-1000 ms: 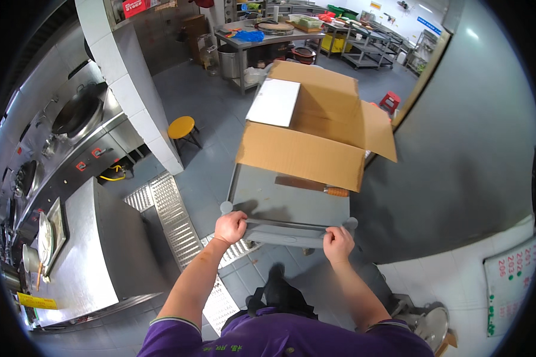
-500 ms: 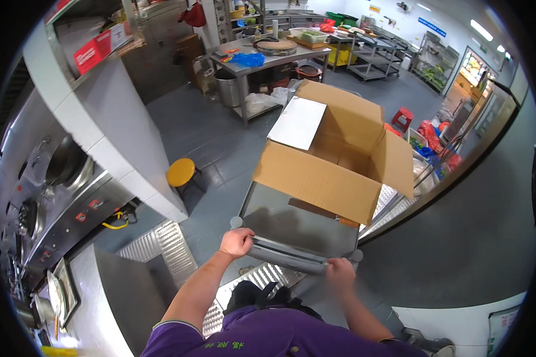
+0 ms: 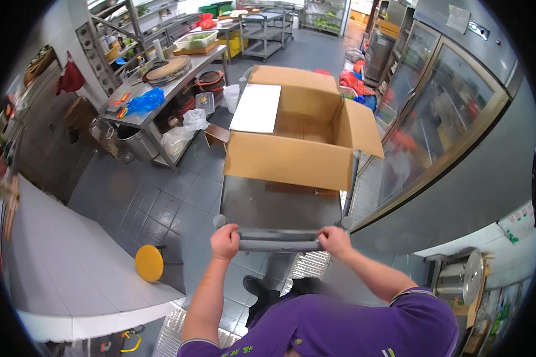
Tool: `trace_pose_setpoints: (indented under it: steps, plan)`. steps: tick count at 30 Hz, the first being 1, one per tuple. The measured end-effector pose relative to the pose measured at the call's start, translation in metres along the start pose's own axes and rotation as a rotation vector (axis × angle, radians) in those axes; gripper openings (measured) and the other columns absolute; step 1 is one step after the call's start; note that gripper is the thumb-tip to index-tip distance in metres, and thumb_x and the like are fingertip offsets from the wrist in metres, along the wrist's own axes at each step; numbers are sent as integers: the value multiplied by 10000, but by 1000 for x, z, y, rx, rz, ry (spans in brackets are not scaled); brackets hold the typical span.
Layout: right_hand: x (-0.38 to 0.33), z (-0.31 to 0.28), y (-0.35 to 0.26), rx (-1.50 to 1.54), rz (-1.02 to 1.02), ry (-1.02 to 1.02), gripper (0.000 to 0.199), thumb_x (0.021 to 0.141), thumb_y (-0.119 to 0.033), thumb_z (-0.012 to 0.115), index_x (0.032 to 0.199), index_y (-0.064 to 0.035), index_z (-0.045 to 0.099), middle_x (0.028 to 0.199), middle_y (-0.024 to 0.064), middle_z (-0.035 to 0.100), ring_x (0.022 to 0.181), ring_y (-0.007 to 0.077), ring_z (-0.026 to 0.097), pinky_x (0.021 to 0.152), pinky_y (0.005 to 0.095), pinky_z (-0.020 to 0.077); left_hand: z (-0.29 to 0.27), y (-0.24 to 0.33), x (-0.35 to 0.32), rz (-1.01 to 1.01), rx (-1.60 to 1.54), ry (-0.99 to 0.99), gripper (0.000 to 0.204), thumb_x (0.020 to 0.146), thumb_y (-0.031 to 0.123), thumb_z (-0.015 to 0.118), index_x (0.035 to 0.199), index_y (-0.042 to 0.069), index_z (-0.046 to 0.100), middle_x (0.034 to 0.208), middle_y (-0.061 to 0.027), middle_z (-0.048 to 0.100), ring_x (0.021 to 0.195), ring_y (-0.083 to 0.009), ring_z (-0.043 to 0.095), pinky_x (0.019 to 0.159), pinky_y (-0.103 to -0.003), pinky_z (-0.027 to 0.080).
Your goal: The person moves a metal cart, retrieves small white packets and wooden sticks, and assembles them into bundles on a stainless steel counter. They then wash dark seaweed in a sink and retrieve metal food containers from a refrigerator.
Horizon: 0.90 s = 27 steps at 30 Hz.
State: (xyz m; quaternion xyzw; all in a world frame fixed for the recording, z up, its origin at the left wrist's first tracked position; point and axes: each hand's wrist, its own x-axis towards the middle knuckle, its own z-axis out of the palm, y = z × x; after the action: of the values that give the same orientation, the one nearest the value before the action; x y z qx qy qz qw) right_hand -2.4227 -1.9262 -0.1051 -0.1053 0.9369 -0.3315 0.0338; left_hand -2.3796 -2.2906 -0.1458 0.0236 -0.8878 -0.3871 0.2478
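Note:
Both my hands grip the grey push handle [image 3: 280, 244] of a cart. My left hand [image 3: 225, 241] is closed round its left end, and my right hand [image 3: 335, 240] round its right end. In front of the handle lies the cart's dark metal top [image 3: 268, 205]. On the far part of that top stands a large open cardboard box [image 3: 289, 159]. Its brown flaps are folded outward, and a white flap or sheet [image 3: 256, 108] covers its left part. What I can see of the inside looks bare brown; the near part is hidden by the front flap.
At the left a steel table [image 3: 178, 77] holds a round board and a blue plastic bag [image 3: 144, 102]. A yellow stool [image 3: 149, 263] stands by the white tiled half wall [image 3: 89, 262]. Close along the right is a glass-door fridge [image 3: 441, 101]. A shelf trolley [image 3: 263, 35] stands far ahead.
The cart, box and I have moved forward and turned to the right relative to the room. The stool is now lower left, and the fridge doors show at the right. Both hands keep their grip.

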Motion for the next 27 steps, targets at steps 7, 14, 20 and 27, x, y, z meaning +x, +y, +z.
trace_pose_setpoints:
  steps: [7, 14, 20, 27]
  plan:
    - [242, -69, -113, -291, -385, 550, 673, 777, -177, 724, 1399, -117, 477, 1329, 178, 518, 1264, 370, 457, 1066, 478, 366, 37, -33, 134, 51, -70, -64, 154, 778, 117, 547, 843, 73, 679, 788, -129, 677, 729, -333, 651, 665, -420, 527]
    - [452, -42, -89, -592, -40, 6, 505, 827, -84, 567, 1328, -151, 571, 1310, 145, 564, 1158, 338, 591, 949, 447, 505, 59, -93, 238, 29, -1, -95, 127, 799, 157, 557, 834, 89, 658, 777, -126, 662, 741, -334, 644, 662, -438, 522]
    - [572, -78, -31, 43, -59, -466, 680, 679, -146, 773, 1316, -34, 563, 1155, 119, 678, 969, 216, 671, 828, 352, 546, 72, -119, 319, 125, -72, -220, 98, 751, 144, 568, 794, 85, 634, 727, -122, 638, 697, -345, 624, 632, -454, 505]
    - [652, -63, -91, -466, -22, -106, 397, 716, -116, 737, 1100, -31, 680, 994, 203, 705, 960, 347, 679, 827, 418, 527, 92, -170, 399, 126, -105, -184, 88, 743, 125, 585, 813, 93, 630, 695, -92, 605, 666, -318, 597, 641, -422, 485]
